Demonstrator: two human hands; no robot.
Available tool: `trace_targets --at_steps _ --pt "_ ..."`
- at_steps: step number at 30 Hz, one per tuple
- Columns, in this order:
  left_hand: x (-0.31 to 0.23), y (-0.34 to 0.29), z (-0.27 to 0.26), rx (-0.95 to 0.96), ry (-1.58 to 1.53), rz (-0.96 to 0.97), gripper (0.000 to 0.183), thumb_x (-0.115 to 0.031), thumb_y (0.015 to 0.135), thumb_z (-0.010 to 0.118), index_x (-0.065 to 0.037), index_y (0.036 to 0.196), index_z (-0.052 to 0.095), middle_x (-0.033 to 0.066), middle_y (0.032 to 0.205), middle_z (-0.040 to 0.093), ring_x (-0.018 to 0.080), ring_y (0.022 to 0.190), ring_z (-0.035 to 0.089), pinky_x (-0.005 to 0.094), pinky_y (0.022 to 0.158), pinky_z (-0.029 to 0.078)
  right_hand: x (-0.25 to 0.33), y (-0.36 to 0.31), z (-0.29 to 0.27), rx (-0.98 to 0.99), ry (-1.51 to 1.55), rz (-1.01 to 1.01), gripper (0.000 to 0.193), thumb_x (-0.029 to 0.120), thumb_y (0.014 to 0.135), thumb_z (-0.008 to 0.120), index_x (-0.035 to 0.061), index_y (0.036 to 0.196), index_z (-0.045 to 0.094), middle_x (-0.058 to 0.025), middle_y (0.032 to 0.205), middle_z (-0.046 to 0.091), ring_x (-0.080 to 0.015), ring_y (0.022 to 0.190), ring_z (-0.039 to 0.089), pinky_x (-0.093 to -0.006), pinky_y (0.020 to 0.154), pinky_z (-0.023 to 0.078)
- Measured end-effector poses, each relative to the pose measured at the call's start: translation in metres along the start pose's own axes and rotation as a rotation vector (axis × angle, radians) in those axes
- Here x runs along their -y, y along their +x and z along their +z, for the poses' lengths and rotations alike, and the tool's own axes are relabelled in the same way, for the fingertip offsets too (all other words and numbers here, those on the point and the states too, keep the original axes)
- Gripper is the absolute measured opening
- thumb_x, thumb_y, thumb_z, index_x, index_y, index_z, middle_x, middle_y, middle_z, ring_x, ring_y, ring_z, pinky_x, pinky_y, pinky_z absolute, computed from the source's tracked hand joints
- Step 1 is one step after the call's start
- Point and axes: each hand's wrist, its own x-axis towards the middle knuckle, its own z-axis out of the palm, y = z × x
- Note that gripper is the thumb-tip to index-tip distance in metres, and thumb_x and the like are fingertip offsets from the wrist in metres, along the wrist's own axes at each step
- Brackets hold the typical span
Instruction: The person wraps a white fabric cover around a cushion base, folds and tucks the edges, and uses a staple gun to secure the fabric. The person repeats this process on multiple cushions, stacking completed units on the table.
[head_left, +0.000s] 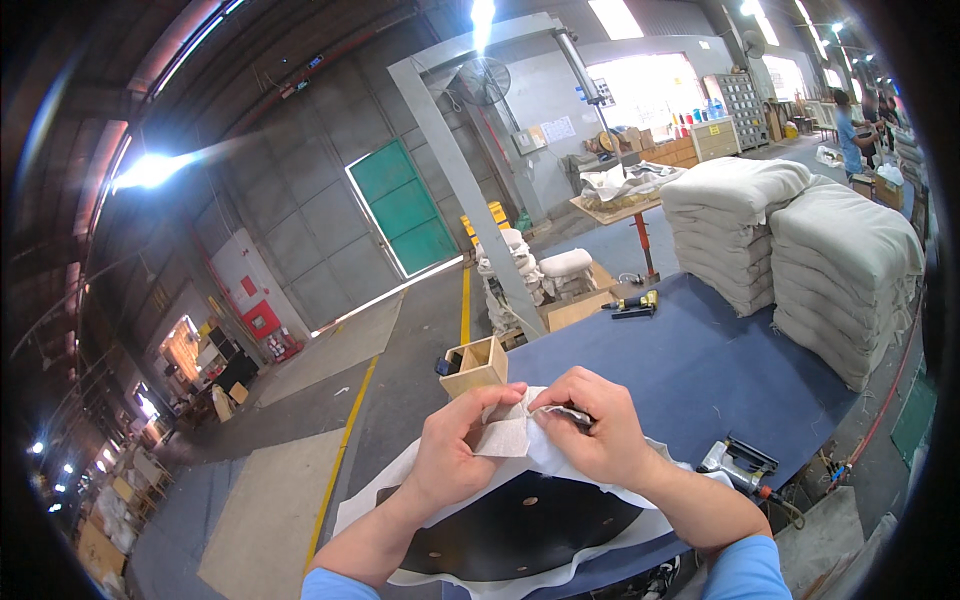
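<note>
My left hand point(458, 446) and my right hand point(598, 424) meet over the near edge of a blue-topped table. Between them they pinch a folded piece of beige fabric point(503, 438), thumbs and fingers closed on its edge. Thin white cloth point(553, 458) hangs just below the fingers and spreads out under both forearms. A black panel point(520, 530) with several small round holes lies on this cloth, partly covered by my arms. To the right of my right forearm, a pneumatic staple gun point(738, 462) with a hose rests on the tabletop.
An open wooden box point(474, 366) with compartments stands at the table's left corner. Farther back lies a yellow-and-black power tool point(634, 304). Tall stacks of beige padded covers point(846, 270) fill the table's right side. A grey metal post point(462, 180) rises beyond the table.
</note>
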Motion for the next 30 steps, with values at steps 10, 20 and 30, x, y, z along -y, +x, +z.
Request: trace_targets --at_steps 10,20,30 --pt "-0.008 -0.001 0.004 -0.013 0.035 0.022 0.052 0.005 0.089 0.081 -0.003 0.136 0.061 0.0124 0.144 0.066 0.0158 0.129 0.063 0.0303 0.109 0.048 0.015 0.014 -0.013 0.224 0.292 0.439 0.017 0.01 0.093 0.078 0.0029 0.104 0.068 -0.0029 0.097 0.07 -0.0116 0.092 0.065 -0.0308 0.086 0.053" --pt "-0.007 -0.005 0.008 -0.022 0.016 0.07 0.05 0.0 0.09 0.084 -0.005 0.133 0.058 0.0145 0.142 0.068 0.016 0.126 0.065 0.0307 0.107 0.051 0.008 0.014 -0.013 0.249 0.587 0.612 0.016 0.007 0.091 0.077 0.0045 0.104 0.068 -0.0014 0.095 0.069 -0.0095 0.091 0.064 -0.0278 0.082 0.05" --pt "-0.01 -0.006 0.01 -0.018 0.049 0.104 0.048 0.007 0.089 0.081 -0.005 0.132 0.061 0.016 0.149 0.061 0.0181 0.132 0.062 0.0313 0.107 0.052 0.011 0.003 -0.007 0.131 0.546 0.493 0.011 0.005 0.093 0.075 0.0047 0.104 0.071 0.002 0.094 0.069 -0.0063 0.09 0.062 -0.0258 0.082 0.048"
